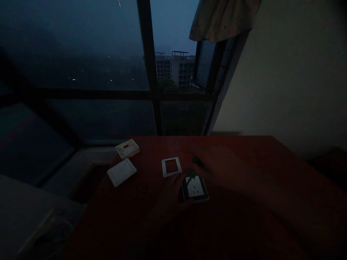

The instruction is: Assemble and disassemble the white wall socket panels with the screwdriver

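A white wall socket (pixel 199 187) with a dark surround lies on the red-brown table. My left hand (pixel 170 196) is closed around its left side, fingers at the upper left corner and thumb along the near edge. Above the socket is my right hand (pixel 214 164), closed on what looks like a green-handled screwdriver (pixel 197 161). Its lower end points down at the socket's upper left part; the tip is too dark to make out. Just beyond my left fingers, a white square frame (pixel 163 169) lies flat.
On the table's left side are a white switch plate (pixel 121 172) and a pale box-like part (pixel 127 147) with a small dark opening. The red-brown table (pixel 252 151) stands against a large window (pixel 94 65). A pale wall (pixel 284 79) rises at the right. The room is very dim.
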The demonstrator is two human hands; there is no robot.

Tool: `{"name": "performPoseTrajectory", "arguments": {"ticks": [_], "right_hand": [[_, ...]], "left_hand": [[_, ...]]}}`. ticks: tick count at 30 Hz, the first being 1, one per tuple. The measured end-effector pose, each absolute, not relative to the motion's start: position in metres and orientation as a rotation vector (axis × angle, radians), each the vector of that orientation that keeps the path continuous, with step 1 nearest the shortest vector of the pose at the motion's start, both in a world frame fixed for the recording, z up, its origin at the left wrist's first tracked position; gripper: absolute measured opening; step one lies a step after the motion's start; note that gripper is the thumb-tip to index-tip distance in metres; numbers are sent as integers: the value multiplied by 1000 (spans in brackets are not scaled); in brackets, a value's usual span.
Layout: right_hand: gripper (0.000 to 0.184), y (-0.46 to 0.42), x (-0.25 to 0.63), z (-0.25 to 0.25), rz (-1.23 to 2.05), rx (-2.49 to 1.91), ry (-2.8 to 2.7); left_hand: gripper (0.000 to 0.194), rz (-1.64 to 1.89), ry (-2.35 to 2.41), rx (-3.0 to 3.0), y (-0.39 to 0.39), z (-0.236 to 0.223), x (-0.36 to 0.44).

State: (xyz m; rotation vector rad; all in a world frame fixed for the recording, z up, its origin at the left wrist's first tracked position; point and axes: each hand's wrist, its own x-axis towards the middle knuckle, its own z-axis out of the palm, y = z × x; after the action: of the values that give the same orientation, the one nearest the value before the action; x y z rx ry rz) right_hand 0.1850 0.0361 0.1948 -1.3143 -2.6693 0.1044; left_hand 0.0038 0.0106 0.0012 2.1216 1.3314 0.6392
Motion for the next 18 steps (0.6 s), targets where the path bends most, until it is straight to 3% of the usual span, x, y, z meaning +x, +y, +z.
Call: {"name": "performPoseTrajectory", "arguments": {"ticks": [5, 9, 12, 15, 18], "right_hand": [[50, 32, 194, 201, 305, -1065, -2729], [31, 31, 187, 201, 43, -1456, -2680], [31, 36, 184, 201, -70, -1594, -2655], [22, 39, 189, 204, 142, -1336, -2704], [32, 37, 194, 209, 420, -1014, -2742]], "left_hand": [[81, 677, 1296, 2115, 11, 3, 4], [83, 673, 1280, 2111, 11, 6, 3], [82, 643, 1293, 2098, 11, 9, 3], [84, 637, 1301, 2107, 10, 8, 3], [83, 656, 1312, 2129, 10, 5, 2]]}}
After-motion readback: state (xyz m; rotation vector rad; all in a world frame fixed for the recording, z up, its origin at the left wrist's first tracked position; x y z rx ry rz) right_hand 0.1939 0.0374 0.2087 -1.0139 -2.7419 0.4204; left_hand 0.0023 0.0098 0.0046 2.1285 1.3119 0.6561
